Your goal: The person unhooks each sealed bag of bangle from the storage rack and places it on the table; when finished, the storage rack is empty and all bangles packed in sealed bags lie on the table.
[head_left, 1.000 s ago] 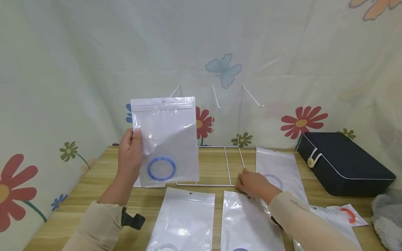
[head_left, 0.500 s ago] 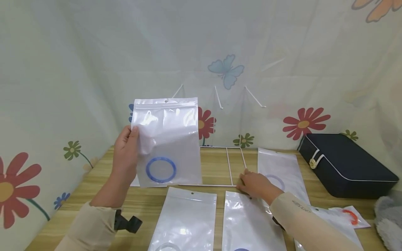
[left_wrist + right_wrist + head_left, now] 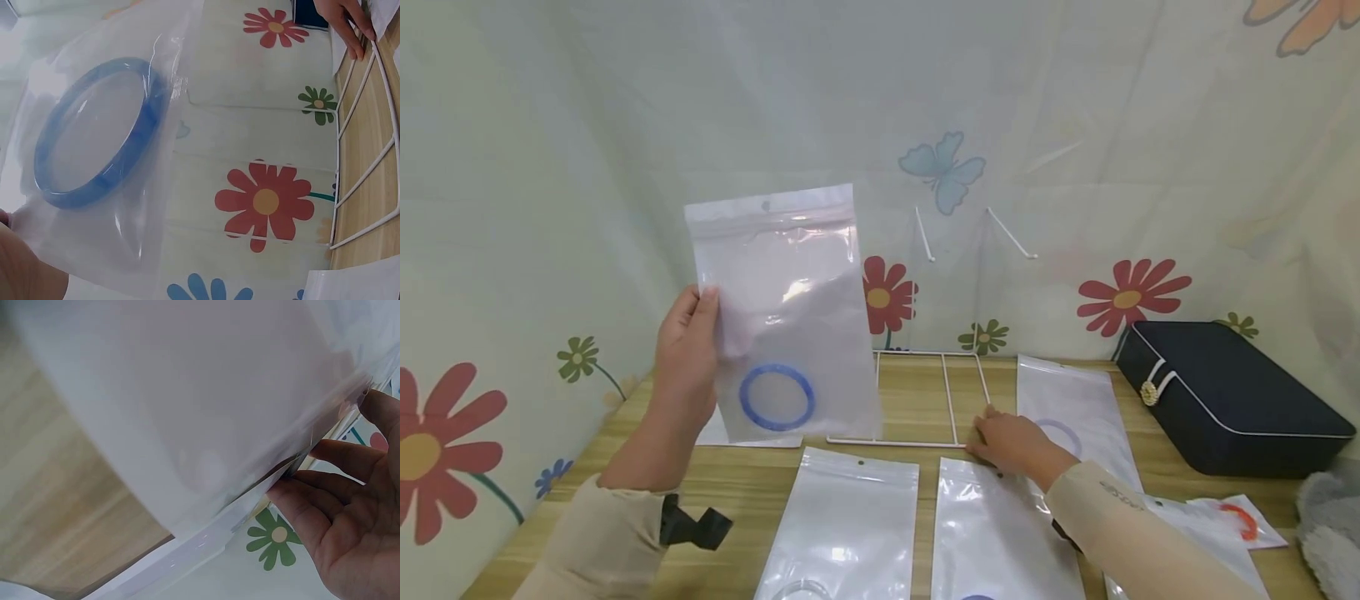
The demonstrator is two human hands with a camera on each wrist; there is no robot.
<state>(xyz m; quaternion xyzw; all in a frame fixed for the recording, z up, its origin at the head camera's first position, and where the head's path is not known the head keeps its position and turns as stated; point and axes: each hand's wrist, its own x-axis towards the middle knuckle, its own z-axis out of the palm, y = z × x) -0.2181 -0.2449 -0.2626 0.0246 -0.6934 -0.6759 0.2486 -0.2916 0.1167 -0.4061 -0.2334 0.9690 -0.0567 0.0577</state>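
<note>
My left hand [image 3: 687, 350] pinches the left edge of a white zip bag [image 3: 782, 275] and holds it up, slightly tilted, above the table. A blue bangle [image 3: 777, 397] shows through the clear front, low in the bag; it is large in the left wrist view too [image 3: 100, 131]. My right hand [image 3: 1018, 442] holds the front right corner of a white wire rack [image 3: 895, 442], its fingers at the wire. Two bare hooks [image 3: 1011, 233] of the rack stick out above; its left part is hidden behind the raised bag.
Several zip bags with rings lie on the wooden table [image 3: 715, 492]: a front left bag [image 3: 850, 517], a front middle bag [image 3: 992, 533] and a bag right of the rack [image 3: 1067, 392]. A black case [image 3: 1232, 392] and grey plush [image 3: 1330, 525] stand at right.
My left hand has shifted left, and the bag has risen and tilted, now covering the leftmost hook. The right hand stays at the rack's corner.
</note>
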